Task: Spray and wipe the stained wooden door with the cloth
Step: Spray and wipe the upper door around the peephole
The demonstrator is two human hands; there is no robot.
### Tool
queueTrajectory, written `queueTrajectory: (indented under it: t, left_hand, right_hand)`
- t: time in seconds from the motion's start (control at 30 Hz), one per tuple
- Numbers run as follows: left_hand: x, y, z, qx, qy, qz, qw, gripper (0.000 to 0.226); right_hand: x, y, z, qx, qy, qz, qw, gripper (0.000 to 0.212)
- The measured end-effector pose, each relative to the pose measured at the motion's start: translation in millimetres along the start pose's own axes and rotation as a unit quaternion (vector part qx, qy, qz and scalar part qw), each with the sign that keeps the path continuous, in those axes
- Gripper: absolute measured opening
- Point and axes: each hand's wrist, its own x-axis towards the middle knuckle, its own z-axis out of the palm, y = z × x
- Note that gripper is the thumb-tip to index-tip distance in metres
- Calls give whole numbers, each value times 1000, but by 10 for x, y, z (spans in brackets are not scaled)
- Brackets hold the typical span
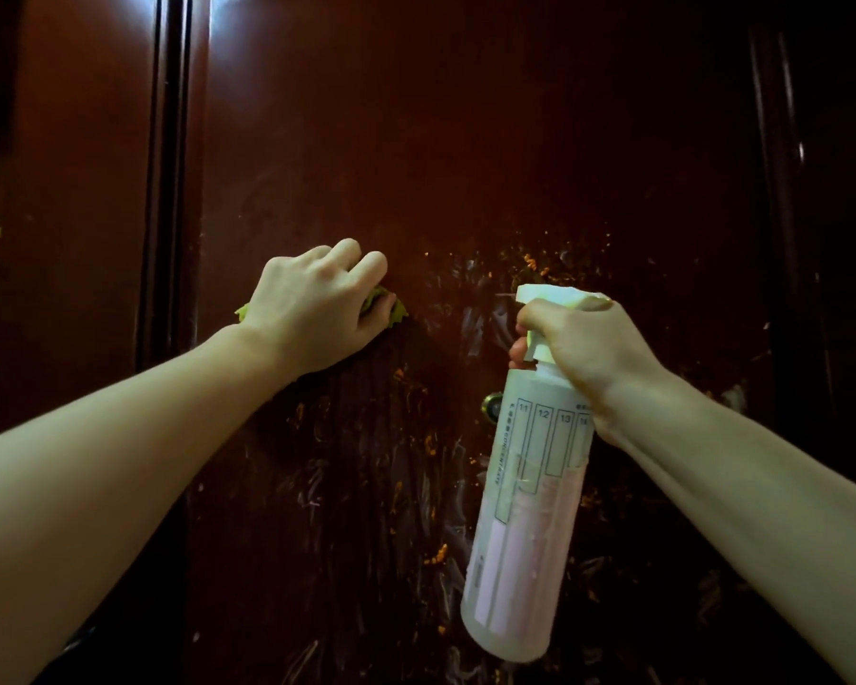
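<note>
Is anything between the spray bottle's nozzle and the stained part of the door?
Nothing visible. The right hand holds the spray bottle with its nozzle facing the door, and the smears and orange specks lie bare. The left hand presses the green cloth to the door off to the left.

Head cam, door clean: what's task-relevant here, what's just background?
Job: dark red-brown stained wooden door; green cloth under left hand; translucent white spray bottle in right hand.
Background: round brass door fitting; dark door frame.
</note>
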Motion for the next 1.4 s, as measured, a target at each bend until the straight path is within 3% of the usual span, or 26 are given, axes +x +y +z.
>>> queueTrajectory:
  t: [0.23, 0.93, 1.4]
  left_hand:
    - [-1, 14, 4, -2, 2, -4, 1000, 29]
    - [4, 58, 12, 4, -7, -23, 1000, 32]
    - [-1, 69, 12, -6, 1, -28, 1000, 32]
  right_hand:
    - [-68, 56, 65, -10, -51, 15, 999, 8]
    - [10, -33, -115, -16, 16, -2, 1000, 3]
    - [123, -97, -215, 17, 35, -2, 999, 13]
